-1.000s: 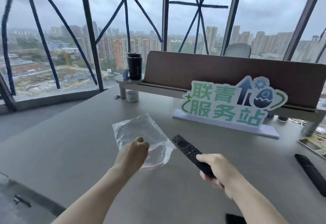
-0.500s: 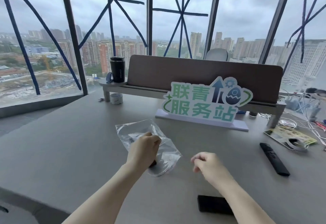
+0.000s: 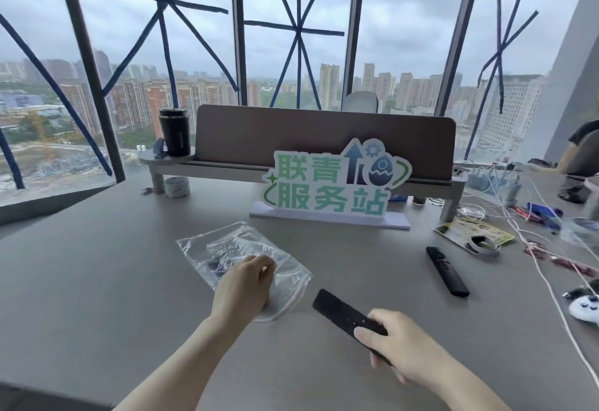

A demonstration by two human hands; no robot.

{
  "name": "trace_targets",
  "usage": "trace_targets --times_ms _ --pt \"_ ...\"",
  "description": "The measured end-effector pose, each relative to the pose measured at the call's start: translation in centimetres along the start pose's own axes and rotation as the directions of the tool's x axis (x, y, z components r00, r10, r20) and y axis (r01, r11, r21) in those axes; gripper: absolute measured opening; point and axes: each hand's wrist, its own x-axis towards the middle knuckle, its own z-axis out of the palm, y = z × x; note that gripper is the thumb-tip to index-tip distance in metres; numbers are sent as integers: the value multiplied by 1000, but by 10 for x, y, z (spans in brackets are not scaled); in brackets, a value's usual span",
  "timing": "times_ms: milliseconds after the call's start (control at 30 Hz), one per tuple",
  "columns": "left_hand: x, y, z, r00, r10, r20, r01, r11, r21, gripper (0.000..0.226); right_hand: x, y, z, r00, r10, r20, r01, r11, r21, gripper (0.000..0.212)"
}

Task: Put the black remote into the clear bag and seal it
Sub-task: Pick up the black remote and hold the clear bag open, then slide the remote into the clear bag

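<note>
Your right hand (image 3: 400, 347) is wrapping its fingers around the near end of the black remote (image 3: 343, 315), holding it just above the grey table (image 3: 97, 268) with its far end pointing at the clear bag (image 3: 240, 252). Your left hand (image 3: 246, 284) is curling onto the bag's near edge, seemingly pinching the plastic, though the fingertips are hidden. The bag is lying flat, a dark shape blurring through it. A second remote (image 3: 446, 270) is sitting well apart on the right.

two black remotes (image 3: 343, 315) (image 3: 446, 271), one clear bag (image 3: 240, 250), one black tumbler (image 3: 174, 132), one tape roll (image 3: 177, 186), one sign (image 3: 334, 180)
</note>
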Motion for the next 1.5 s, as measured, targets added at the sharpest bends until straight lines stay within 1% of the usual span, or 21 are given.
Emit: trace_targets --times_ms 67,167,267,333,400,467,533,600,633,700,800,867,967,1033,1100,1167,1233,1300,1367,1433,1500 --pt "-2 3 1 1000 2 1 -2 1000 -28 19 8 -12 10 1000 19 19 -23 978 207 28" --pt "-6 6 1 1000 -1 3 1 999 -38 19 34 -35 34 991 67 119 -111 903 415 24" --pt "-8 9 0 1000 3 -6 -3 999 -43 17 59 -55 59 981 24 193 -157 688 708 12" --pt "-7 11 1 1000 -2 -12 2 999 -35 17 67 -53 65 990 62 124 -135 620 773 11" --pt "-6 10 5 1000 -8 -17 7 1000 -31 18 68 -36 55 985 172 -24 -103 693 713 15" --pt "-5 8 12 1000 -1 -9 1 999 -33 19 67 -13 28 944 247 -220 -60 783 620 22" --pt "-4 9 21 1000 -4 11 4 1000 -15 20 69 12 -9 834 285 -473 -75 907 415 23" --pt "-1 12 28 999 -16 27 15 1000 25 22 73 38 -45 705 289 -648 -238 957 168 31" --pt "0 13 31 999 -17 31 15 998 55 23 78 50 -59 655 301 -693 -323 941 103 37" --pt "3 15 33 999 -24 43 20 995 94 20 88 73 -79 609 343 -715 -461 887 33 48" --pt "5 16 32 995 -75 60 67 989 130 18 104 97 -90 598 391 -700 -567 824 -24 60" --pt "6 16 32 992 -101 77 91 989 114 26 109 103 -93 600 386 -701 -592 803 -65 55" --pt "7 13 34 992 -97 81 88 990 108 30 116 107 -95 629 419 -655 -584 811 -42 46" --pt "8 13 34 992 -102 80 93 990 108 29 117 105 -95 690 440 -575 -536 844 3 36" --pt "8 14 32 991 -110 79 101 989 107 28 108 91 -92 808 434 -399 -398 901 174 25" --pt "9 13 30 992 -111 62 105 990 92 25 86 70 -84 907 386 -168 -288 861 420 22" --pt "9 10 25 992 -120 38 118 991 65 23 57 47 -74 965 258 43 -238 800 550 23" --pt "9 8 21 991 -131 27 129 991 40 21 31 26 -59 964 145 224 -249 786 565 25" --pt "6 9 16 992 -123 19 123 992 19 22 20 7 -38 938 106 329 -269 822 502 24" --pt "2 9 14 995 -96 17 96 995 20 20 25 -11 -9 930 96 355 -259 856 447 23" --pt "-2 8 12 996 -82 23 82 997 10 18 40 -31 23 948 64 312 -214 852 477 22"
